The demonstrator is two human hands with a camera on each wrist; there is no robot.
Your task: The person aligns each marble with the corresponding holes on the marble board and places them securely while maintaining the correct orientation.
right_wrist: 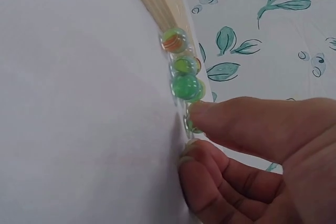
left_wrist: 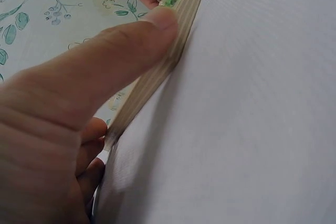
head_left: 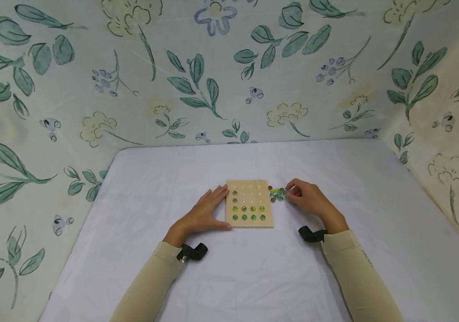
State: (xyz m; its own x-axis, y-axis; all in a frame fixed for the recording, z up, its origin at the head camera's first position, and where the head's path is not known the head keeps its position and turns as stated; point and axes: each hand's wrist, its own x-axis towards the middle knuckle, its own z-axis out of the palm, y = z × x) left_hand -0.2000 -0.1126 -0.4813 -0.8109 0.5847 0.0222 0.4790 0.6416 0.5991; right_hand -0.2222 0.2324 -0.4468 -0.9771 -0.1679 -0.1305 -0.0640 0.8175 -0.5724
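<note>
While glassy: round marbles (head_left: 276,193), flat wooden board (head_left: 250,203).

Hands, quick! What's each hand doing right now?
Left hand: open, fingers flat against the wooden board's left edge, thumb on its near edge.
Right hand: fingertips pinching at the pile of glass marbles, apparently on one marble.

Lighting even, diffuse, fairly bright; no glare. Soft, faint shadows under the left hand (head_left: 205,213) and the right hand (head_left: 309,199). Head view sharp near both hands, walls bowing slightly toward the frame edges (wide lens). Left wrist view: thumb (left_wrist: 100,72) close, blurred. Right wrist view: marbles (right_wrist: 184,72) beyond the fingertips slightly soft.
</note>
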